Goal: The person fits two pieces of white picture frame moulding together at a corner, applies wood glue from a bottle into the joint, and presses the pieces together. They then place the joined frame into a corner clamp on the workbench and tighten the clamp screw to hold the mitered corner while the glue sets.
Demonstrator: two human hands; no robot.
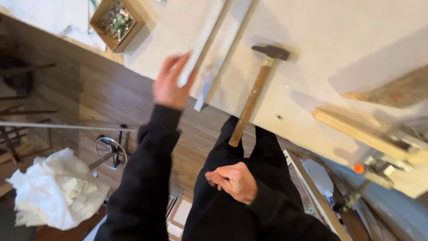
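On bench: 1 hammer; L hand grips pale strip; R hand loosely curled, empty.

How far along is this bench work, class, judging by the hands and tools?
Done: nothing looks fixed yet; the hammer lies unused on the white board. In hand: the left hand touches the end of a long pale strip. The right hand hangs empty. Left: the box of metal fittings looks untouched.

A workshop: a pale workbench carries a wooden-handled hammer hanging over its near edge, a cardboard box of metal fittings at the far left corner, wood offcuts at the right edge.
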